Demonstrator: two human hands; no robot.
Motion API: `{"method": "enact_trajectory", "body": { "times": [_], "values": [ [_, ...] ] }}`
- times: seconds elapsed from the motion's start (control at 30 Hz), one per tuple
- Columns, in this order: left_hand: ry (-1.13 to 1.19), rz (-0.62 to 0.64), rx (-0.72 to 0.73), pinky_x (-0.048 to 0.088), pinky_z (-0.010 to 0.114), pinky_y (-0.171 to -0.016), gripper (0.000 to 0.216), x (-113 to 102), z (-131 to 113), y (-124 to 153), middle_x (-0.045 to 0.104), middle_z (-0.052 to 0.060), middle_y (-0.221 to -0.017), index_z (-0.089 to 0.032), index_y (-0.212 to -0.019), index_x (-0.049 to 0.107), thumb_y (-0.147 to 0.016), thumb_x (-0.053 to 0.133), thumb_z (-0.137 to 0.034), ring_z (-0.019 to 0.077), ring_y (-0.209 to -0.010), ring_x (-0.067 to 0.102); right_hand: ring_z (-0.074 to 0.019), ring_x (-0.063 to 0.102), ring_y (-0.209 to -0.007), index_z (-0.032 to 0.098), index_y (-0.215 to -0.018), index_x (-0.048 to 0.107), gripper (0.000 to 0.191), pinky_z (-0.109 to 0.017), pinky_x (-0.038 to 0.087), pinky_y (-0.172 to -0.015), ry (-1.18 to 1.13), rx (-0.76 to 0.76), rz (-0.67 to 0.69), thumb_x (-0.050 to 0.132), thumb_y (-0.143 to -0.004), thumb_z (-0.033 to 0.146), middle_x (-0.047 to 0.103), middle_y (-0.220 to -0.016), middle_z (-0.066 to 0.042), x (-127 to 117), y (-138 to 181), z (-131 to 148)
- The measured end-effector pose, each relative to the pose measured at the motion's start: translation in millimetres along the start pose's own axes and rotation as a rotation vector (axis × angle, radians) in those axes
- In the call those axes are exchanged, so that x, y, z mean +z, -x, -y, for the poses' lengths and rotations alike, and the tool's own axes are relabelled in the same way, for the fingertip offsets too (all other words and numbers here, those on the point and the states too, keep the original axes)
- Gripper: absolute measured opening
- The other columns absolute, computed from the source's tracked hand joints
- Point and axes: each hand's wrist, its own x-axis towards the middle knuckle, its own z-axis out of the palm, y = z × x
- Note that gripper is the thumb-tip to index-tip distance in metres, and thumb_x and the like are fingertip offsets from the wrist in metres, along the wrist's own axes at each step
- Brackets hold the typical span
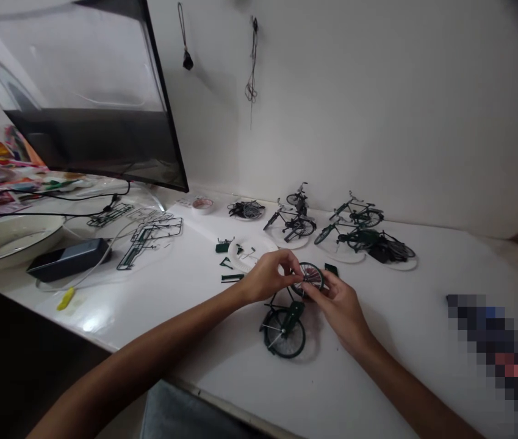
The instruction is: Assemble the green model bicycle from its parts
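Note:
A dark green model bicycle (285,332) is held just over the white table, its rear wheel toward me and its front wheel (312,275) between my two hands. My left hand (270,275) pinches near the hub of the front wheel from the left, thumb and forefinger together. From the right, my right hand (338,300) grips the front wheel by its rim, with the thumb close to the hub. The fingers hide part of the front fork. Close to my left hand lie small loose green parts (226,263) and a white ring-shaped piece (240,256).
Several assembled model bicycles (290,222) stand along the wall, with more parts on a white disc (247,210). At left are part frames (149,238), a black box-shaped device (70,259), a bowl (16,238), a yellow object (65,299), cables and a monitor (103,91). A tape roll (202,206) lies behind.

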Motion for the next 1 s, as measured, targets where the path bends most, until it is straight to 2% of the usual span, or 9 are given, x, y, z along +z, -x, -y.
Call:
{"method": "enact_trajectory", "body": {
  "times": [0.13, 0.3, 0.57, 0.77, 1.0],
  "values": [
    [0.082, -0.021, -0.045, 0.047, 0.023, -0.07, 0.013, 2.0, 2.2, 1.4, 0.068, 0.004, -0.087, -0.013, -0.087, 0.062, -0.083, 0.071, -0.021, 0.0114, -0.075, 0.059, -0.0229, 0.069, -0.084, 0.018, -0.106, 0.071, 0.038, -0.035, 0.061, -0.07, 0.03, -0.01, 0.035, 0.08, -0.073, 0.037, 0.074, -0.099, -0.006, 1.3, 4.9, 1.6],
    [0.117, -0.01, -0.082, 0.047, 0.023, -0.071, 0.01, 1.1, -4.7, 2.2, 0.068, 0.003, -0.083, -0.013, -0.085, 0.063, -0.08, 0.072, -0.015, 0.0111, -0.073, 0.059, -0.0239, 0.07, -0.087, 0.019, -0.107, 0.072, 0.035, -0.033, 0.06, -0.071, 0.08, -0.021, 0.046, 0.077, -0.076, 0.036, 0.076, -0.097, -0.005, 0.4, 5.1, 2.0],
    [0.033, -0.045, -0.131, 0.044, 0.023, -0.069, 0.007, 6.0, -4.1, 3.8, 0.068, 0.001, -0.081, -0.014, -0.082, 0.066, -0.078, 0.072, -0.015, 0.0119, -0.072, 0.056, -0.023, 0.071, -0.081, 0.018, -0.1, 0.073, 0.027, -0.031, 0.056, -0.068, 0.176, -0.058, 0.065, 0.076, -0.077, 0.03, 0.076, -0.088, -0.004, -0.2, 5.6, 1.3],
    [-0.043, -0.073, -0.189, 0.044, 0.024, -0.065, 0.007, 6.9, -5.6, 4.7, 0.069, 0.002, -0.079, -0.015, -0.081, 0.066, -0.077, 0.072, -0.017, 0.0129, -0.069, 0.056, -0.022, 0.071, -0.082, 0.02, -0.107, 0.071, 0.03, -0.031, 0.055, -0.071, 0.21, -0.106, 0.067, 0.075, -0.077, 0.027, 0.076, -0.094, -0.004, 0.4, 6.0, -1.7],
    [-0.15, -0.04, -0.123, 0.046, 0.026, -0.071, 0.007, 4.3, -7.7, 6.3, 0.07, 0.0, -0.082, -0.019, -0.085, 0.066, -0.08, 0.07, -0.016, 0.0154, -0.074, 0.06, -0.0226, 0.071, -0.083, 0.02, -0.109, 0.069, 0.033, -0.032, 0.058, -0.068, 0.17, -0.069, 0.087, 0.075, -0.078, 0.028, 0.075, -0.096, -0.005, 3.4, 9.0, 1.9]
  ]
}}
